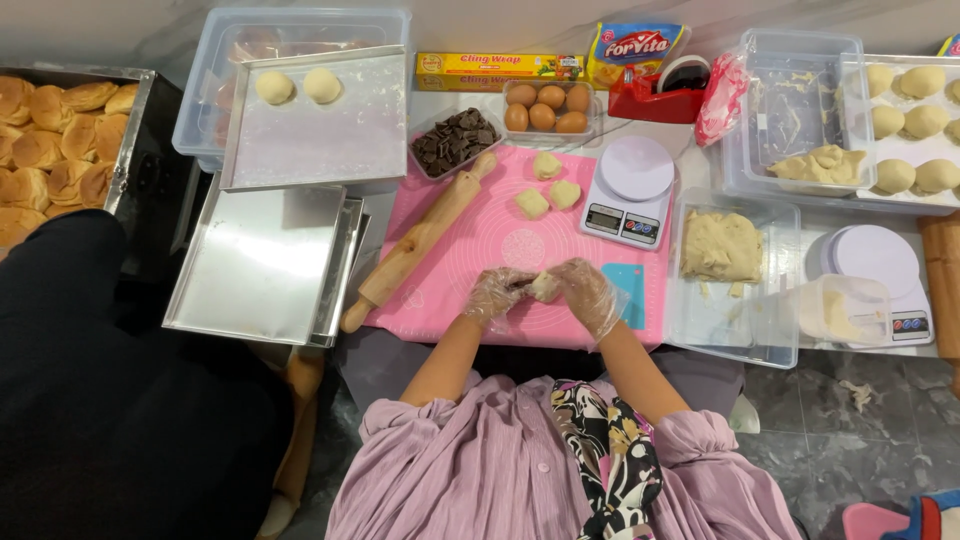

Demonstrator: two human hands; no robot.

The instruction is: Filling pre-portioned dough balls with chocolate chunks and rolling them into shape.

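Both my hands wear clear plastic gloves and meet over the near part of a pink silicone mat [480,240]. My left hand [497,295] and my right hand [590,295] together pinch a small piece of pale dough [545,287]. Three more dough pieces [548,185] lie on the far part of the mat. A wooden rolling pin [415,245] lies diagonally across the mat's left edge. A tub of dark chocolate pieces [455,140] stands just beyond the mat.
A white kitchen scale [630,190] is right of the mat, beside a clear tub of dough [722,247]. Steel trays [265,262] lie left; one [320,125] holds two dough balls. Eggs [545,108], baked buns [55,140] and shaped balls [915,125] sit behind.
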